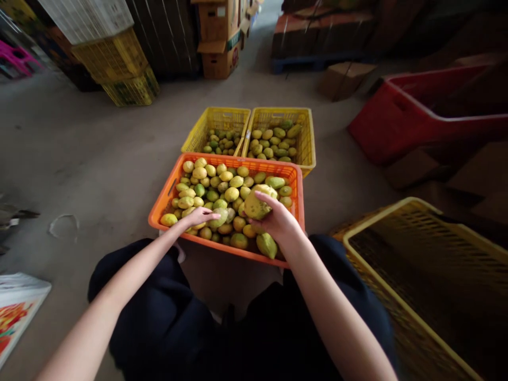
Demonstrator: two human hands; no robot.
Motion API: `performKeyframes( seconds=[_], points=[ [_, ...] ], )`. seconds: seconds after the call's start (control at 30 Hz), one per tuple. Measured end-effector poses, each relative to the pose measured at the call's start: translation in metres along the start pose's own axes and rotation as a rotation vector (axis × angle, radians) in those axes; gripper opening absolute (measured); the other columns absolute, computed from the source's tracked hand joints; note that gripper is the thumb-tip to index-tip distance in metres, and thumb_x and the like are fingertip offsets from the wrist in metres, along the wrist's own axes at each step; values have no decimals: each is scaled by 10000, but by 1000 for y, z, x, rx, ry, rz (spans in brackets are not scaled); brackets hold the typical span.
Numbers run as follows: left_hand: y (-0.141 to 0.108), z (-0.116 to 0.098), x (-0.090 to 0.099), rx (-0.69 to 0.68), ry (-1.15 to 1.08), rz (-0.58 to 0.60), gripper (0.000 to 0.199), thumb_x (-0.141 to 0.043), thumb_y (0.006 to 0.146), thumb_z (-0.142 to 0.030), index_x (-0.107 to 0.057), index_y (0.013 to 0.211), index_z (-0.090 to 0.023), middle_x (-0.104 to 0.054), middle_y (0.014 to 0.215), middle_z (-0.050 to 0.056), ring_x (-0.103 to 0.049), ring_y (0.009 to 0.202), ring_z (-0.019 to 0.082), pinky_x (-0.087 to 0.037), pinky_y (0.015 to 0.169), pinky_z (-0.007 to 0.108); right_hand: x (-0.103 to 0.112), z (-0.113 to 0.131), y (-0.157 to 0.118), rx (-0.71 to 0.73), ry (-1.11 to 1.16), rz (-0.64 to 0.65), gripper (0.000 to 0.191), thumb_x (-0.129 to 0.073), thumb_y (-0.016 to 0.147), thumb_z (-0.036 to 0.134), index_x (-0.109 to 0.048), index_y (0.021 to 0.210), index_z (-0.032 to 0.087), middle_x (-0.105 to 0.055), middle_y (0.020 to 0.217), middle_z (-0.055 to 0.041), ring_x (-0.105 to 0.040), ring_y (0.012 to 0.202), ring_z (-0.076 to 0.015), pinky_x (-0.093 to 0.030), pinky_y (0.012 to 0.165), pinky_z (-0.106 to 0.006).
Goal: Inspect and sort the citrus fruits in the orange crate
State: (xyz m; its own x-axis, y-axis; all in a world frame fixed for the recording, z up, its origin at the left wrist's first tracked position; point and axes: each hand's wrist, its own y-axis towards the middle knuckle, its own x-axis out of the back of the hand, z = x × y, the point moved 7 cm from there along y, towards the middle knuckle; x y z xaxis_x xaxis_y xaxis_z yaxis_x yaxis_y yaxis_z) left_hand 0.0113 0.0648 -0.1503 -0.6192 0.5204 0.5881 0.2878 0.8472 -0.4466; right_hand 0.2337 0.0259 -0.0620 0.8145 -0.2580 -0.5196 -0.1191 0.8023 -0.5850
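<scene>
An orange crate (299, 211) full of yellow and green fruits stands in front of my knees. My right hand (275, 214) is wrapped round a large yellow-green fruit (257, 203) above the crate's right half. Near the crate's front middle, my left hand (200, 216) has its fingers on a round greenish fruit (218, 217), which lies among the others. A knobbly green fruit (266, 245) rests by the front edge, below my right hand.
Behind the orange crate are two yellow crates (194, 132) (309, 140) with smaller amounts of fruit. A yellow basket (397, 296) stands at my right, a red bin (381, 119) beyond it. Stacked crates (115, 58) and cardboard boxes (216, 63) stand at the back.
</scene>
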Motion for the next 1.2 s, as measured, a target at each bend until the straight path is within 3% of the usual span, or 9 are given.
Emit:
performKeyframes(
  seconds=[0.07, 0.17, 0.37, 0.5, 0.6, 0.67, 0.8, 0.9, 1.2],
  points=[
    [-18, -19, 24, -33, -145, -44, 590, -270, 977, -589, -692, 944, -178, -708, 840, 62, -659, 909, 224, -545, 805, 333, 0, -1, 1, 3, -13, 2, 321, -779, 731, 244, -612, 1004, 253, -692, 844, -4, -673, 649, -187, -512, 411, -259],
    [-40, -45, 48, -87, -430, -79, 753, -8, 984, -545, -644, 1178, -189, -723, 1013, 115, -671, 963, 226, -563, 850, 384, 1, -3, 2, 11, -61, -1, 296, -786, 736, 245, -618, 979, 249, -696, 825, -16, -673, 635, -195, -507, 392, -262],
    [-42, -43, 37, 152, -1479, -168, 522, -251, 983, -548, -629, 1026, -191, -679, 873, 70, -668, 805, 173, -572, 725, 300, -7, -14, 1, 100, 77, 47, 271, -815, 725, 311, -610, 899, 278, -700, 777, 32, -684, 649, -194, -613, 541, -341],
    [-37, -42, 10, 280, -1851, -286, 384, -333, 990, -435, -607, 906, -179, -635, 745, 35, -646, 637, 143, -533, 580, 247, -19, -22, 2, 154, 72, 144, 366, -862, 626, 415, -641, 852, 230, -717, 741, 1, -683, 630, -206, -594, 568, -335],
    [-39, -56, -5, 233, -1872, -300, 368, -381, 966, -402, -616, 816, -162, -638, 719, 45, -652, 634, 152, -538, 615, 256, -19, -19, 2, 328, -109, 69, 467, -902, 541, 419, -658, 896, 238, -736, 811, -5, -697, 734, -229, -593, 639, -337],
    [-42, -68, -6, 81, -1817, -343, 346, -448, 923, -403, -631, 763, -157, -645, 695, 52, -679, 709, 186, -555, 700, 282, -20, -11, -3, 535, -302, 22, 506, -920, 515, 354, -658, 936, 255, -738, 868, 7, -690, 818, -227, -587, 729, -330],
    [-58, -90, 8, -325, -1470, -514, 360, -546, 830, -478, -635, 652, -178, -677, 695, 69, -685, 906, 256, -541, 841, 316, -38, -8, -22, 902, -607, 138, 523, -900, 540, 262, -641, 995, 247, -721, 860, 15, -659, 783, -207, -560, 738, -316],
    [-67, -96, 12, -443, -1290, -550, 404, -528, 839, -517, -627, 614, -195, -705, 742, 80, -671, 954, 268, -519, 876, 327, -44, -10, -35, 1087, -722, 165, 516, -881, 579, 256, -630, 1030, 239, -721, 884, -4, -661, 769, -204, -556, 717, -314],
    [-81, -99, 32, -596, -1062, -635, 427, -482, 876, -488, -710, 693, -177, -731, 785, 90, -661, 876, 268, -493, 823, 332, -52, -12, -44, 1219, -693, 163, 472, -857, 638, 280, -623, 1047, 245, -721, 929, -9, -679, 785, -190, -565, 730, -297]
  ],
)
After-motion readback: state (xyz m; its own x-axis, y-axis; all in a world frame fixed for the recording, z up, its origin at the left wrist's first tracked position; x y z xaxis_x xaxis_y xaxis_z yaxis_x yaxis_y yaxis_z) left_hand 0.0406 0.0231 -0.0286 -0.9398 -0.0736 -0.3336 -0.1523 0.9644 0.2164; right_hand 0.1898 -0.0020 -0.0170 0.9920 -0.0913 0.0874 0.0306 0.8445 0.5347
